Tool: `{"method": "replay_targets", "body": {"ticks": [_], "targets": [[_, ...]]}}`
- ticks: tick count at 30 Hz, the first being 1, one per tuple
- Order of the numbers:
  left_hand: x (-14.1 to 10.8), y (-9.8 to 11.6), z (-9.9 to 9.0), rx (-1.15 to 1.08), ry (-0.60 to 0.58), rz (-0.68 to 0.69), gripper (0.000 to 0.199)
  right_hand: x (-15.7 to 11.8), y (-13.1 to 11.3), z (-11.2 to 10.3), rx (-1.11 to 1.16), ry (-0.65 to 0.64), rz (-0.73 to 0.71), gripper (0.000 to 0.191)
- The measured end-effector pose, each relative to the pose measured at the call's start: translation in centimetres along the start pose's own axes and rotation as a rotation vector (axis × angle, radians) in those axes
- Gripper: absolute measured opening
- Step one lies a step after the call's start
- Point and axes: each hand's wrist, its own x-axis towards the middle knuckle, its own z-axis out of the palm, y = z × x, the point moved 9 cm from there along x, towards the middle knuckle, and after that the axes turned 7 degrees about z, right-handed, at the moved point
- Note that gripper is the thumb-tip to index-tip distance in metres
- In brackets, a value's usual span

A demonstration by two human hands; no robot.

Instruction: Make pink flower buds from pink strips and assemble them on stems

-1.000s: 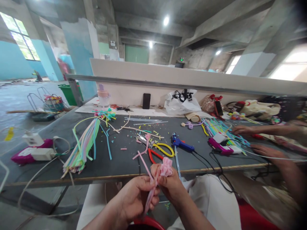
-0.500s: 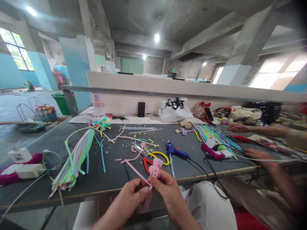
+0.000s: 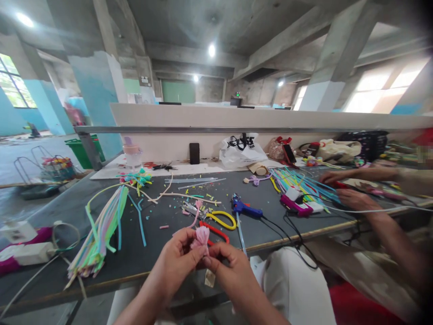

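A pink pipe-cleaner flower [image 3: 202,237] is held up just over the table's front edge. My left hand [image 3: 181,253] pinches it from the left, thumb on its lower part. At the base of the flower, the fingers of my right hand [image 3: 225,264] are closed on it too; the exact grip is partly hidden. Behind my hands lie pliers [image 3: 221,221] with one yellow and one red handle. Another pink pipe-cleaner piece [image 3: 196,213] rests by their jaws, and a short pink offcut [image 3: 164,227] lies to the left.
A blue glue gun [image 3: 250,210] with a black cord lies right of the pliers. Pipe-cleaner bundles lie at left [image 3: 104,230] and right [image 3: 297,180]. Power strips [image 3: 297,205] and cables sit on both sides. A co-worker's hands [image 3: 355,198] work at the right.
The flower has moved left and down and turned; my left hand has shifted from the long pink strand to the flower, my right to its base. The view has tilted slightly.
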Motion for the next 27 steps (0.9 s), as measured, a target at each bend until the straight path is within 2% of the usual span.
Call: {"method": "replay_targets", "body": {"ticks": [4, 8, 13, 15, 22, 27], "targets": [[-0.4, -0.5, 0.1, -0.095, 0.065, -0.010, 0.028, 0.3, 0.9, 0.5, 0.294, -0.039, 0.070, 0.024], [-0.7, -1.2, -0.2, -0.126, 0.139, 0.020, 0.029, 0.1, 1.0, 0.3, 0.350, 0.010, 0.089, 0.027], [-0.9, -0.8, -0.6, 0.004, 0.193, 0.163, 0.022, -0.3, 1.4, 0.6, 0.484, 0.020, 0.175, 0.026], [-0.8, -0.8, -0.7, -0.001, 0.192, 0.164, 0.023, -0.1, 1.5, 0.7, 0.483, 0.004, 0.193, 0.029], [0.0, -1.9, -0.7, -0.259, 0.108, 0.069, 0.042, 1.0, 1.1, 0.7, 0.383, -0.064, 0.184, 0.032], [-0.2, -2.9, -1.3, -0.274, 0.141, 0.057, 0.044, 1.0, 0.8, 0.6, 0.393, -0.037, 0.176, 0.031]]}}
